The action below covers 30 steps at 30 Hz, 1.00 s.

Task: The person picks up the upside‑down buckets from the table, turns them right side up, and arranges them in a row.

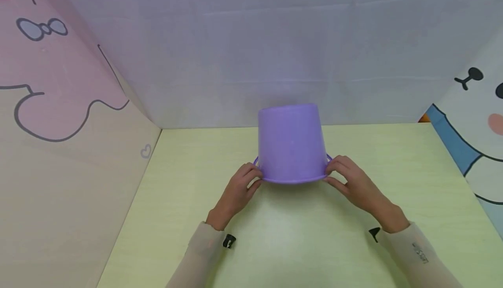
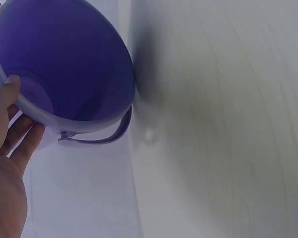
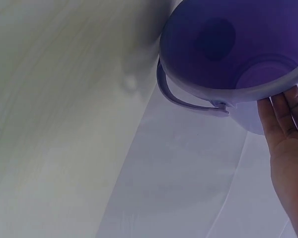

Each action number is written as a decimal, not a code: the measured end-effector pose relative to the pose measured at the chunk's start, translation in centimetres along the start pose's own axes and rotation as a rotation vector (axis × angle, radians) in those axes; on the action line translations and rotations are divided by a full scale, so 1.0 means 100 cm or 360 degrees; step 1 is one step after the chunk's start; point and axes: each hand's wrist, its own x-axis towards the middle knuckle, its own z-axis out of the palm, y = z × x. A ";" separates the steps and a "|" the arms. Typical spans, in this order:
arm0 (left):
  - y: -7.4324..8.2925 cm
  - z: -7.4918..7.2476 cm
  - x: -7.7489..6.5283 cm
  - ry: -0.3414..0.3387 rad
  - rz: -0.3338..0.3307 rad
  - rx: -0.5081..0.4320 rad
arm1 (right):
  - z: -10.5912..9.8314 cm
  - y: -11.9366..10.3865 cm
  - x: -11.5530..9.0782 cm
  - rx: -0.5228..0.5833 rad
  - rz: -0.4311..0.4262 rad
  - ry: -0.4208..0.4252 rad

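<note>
A purple bucket (image 1: 291, 144) is tipped over above the table, its base toward the back wall and its rim toward the person. My left hand (image 1: 240, 186) pinches the rim at the left, thumb inside the mouth and fingers outside, as the left wrist view shows. At the opposite side my right hand (image 1: 355, 185) grips the rim between thumb and fingers. Both wrist views look into the bare inside of the bucket (image 2: 69, 54). Its handle (image 3: 181, 101) hangs down on the far side, largely hidden behind the bucket in the head view.
The pale yellow-green table (image 1: 291, 235) runs back to a whitish cloth wall (image 1: 291, 52). A printed pink and cream panel (image 1: 63, 104) stands along the left, and another with a cartoon face (image 1: 479, 118) along the right.
</note>
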 end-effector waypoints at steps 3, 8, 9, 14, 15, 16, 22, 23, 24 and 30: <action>0.001 -0.001 0.002 0.0011 0.0009 0.0001 | 0.000 0.000 0.002 -0.0005 -0.0010 0.0032; 0.002 -0.003 0.005 0.0038 0.0023 -0.0003 | -0.002 -0.002 0.005 -0.0005 -0.0014 0.0068; 0.002 -0.004 0.006 0.0047 0.0024 -0.0007 | -0.002 -0.002 0.005 -0.0004 -0.0017 0.0077; 0.004 -0.005 0.008 0.0094 0.0037 -0.0027 | -0.001 -0.002 0.007 0.0002 -0.0030 0.0122; 0.004 -0.006 0.009 0.0099 0.0031 -0.0035 | -0.001 -0.002 0.007 0.0008 -0.0030 0.0130; 0.004 -0.006 0.009 0.0106 0.0029 -0.0039 | -0.001 -0.003 0.007 0.0011 -0.0028 0.0136; 0.004 -0.007 0.011 0.0138 -0.0024 -0.0061 | -0.001 -0.004 0.010 0.0015 -0.0024 0.0174; 0.004 -0.008 0.011 0.0142 -0.0031 -0.0064 | -0.001 -0.004 0.011 0.0015 -0.0028 0.0182; 0.004 -0.008 0.012 0.0147 -0.0033 -0.0066 | -0.001 -0.004 0.011 0.0017 -0.0032 0.0188; 0.004 -0.010 0.016 0.0170 -0.0031 -0.0091 | -0.002 -0.006 0.014 0.0030 -0.0032 0.0183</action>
